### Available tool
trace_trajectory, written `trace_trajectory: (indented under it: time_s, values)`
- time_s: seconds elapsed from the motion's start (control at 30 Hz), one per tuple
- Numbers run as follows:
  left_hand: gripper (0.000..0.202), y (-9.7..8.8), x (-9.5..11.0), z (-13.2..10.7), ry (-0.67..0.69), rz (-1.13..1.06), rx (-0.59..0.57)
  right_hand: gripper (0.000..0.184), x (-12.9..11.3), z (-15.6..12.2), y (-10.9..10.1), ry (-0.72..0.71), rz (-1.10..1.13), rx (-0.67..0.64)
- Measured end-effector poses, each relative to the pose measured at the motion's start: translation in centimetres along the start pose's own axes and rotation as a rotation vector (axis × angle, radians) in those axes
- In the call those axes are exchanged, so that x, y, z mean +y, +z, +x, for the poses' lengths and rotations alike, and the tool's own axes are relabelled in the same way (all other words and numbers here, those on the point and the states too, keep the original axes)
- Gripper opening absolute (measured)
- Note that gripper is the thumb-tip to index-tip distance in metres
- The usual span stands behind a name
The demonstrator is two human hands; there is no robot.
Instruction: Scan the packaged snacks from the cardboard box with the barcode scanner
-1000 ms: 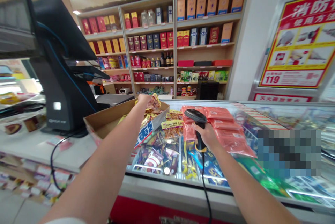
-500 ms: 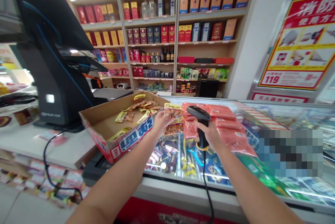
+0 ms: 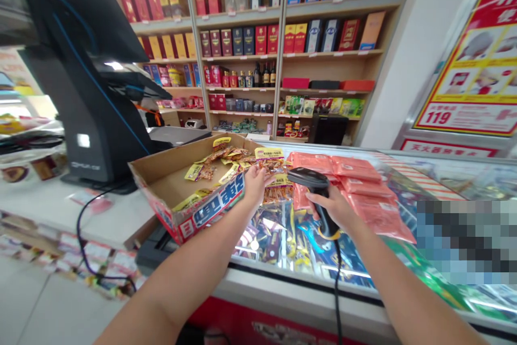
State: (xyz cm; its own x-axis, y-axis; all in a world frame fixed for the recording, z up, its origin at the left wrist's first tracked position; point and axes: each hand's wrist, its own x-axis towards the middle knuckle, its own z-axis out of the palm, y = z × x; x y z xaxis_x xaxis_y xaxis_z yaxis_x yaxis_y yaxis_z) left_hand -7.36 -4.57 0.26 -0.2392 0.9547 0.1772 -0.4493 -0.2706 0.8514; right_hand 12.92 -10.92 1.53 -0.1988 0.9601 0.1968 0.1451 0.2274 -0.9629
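My right hand (image 3: 336,206) is wrapped round the grip of a black barcode scanner (image 3: 313,178). The scanner's head points left, close to the snack packets. Just beyond the near wall of an open cardboard box (image 3: 189,225), my left hand (image 3: 255,186) has its fingers closed at the left edge of a snack packet (image 3: 278,190) with a yellow top band. A second such packet (image 3: 271,154) lies behind it, partly covered. Inside the box are several similar yellow-banded packets (image 3: 232,156). The left fingertips are partly blurred.
Stacked red-orange packages (image 3: 365,186) lie on the glass freezer top (image 3: 283,232) right of the scanner. The scanner's cable (image 3: 338,291) hangs over the front edge. A black checkout terminal (image 3: 92,119) stands left, and shelves of boxed goods (image 3: 238,43) stand behind.
The view has shifted, so the scene sits further right and left. The scanner's head has come slightly nearer the packets and tilts more level. Both hands keep about the same grip.
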Motion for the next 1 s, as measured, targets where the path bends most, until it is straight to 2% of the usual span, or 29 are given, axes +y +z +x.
trace_trajectory:
  time_s: [0.23,0.43,0.6,0.77,0.87,1.0]
  values:
    - [0.014,0.1,0.2,-0.1,0.019,-0.006,0.018,0.026,-0.2,-0.1,0.0,-0.012,0.030,-0.004]
    - [0.023,-0.2,-0.1,-0.1,0.030,-0.007,-0.007,0.028,-0.1,-0.1,-0.1,-0.007,0.039,-0.004]
    - [0.021,-0.1,0.0,-0.1,0.025,0.021,-0.005,0.028,0.3,0.1,0.0,-0.035,0.035,0.057]
    - [0.025,-0.1,-0.6,0.2,0.035,0.050,-0.135,0.031,0.3,0.2,0.0,-0.056,0.018,0.097]
    - [0.030,-0.3,-1.2,0.7,0.078,0.224,-0.231,0.032,0.0,0.1,0.0,-0.067,0.030,0.097]
    - [0.033,-0.5,-1.8,1.2,0.327,0.819,-0.222,0.033,-0.3,0.0,0.1,-0.085,0.054,0.086]
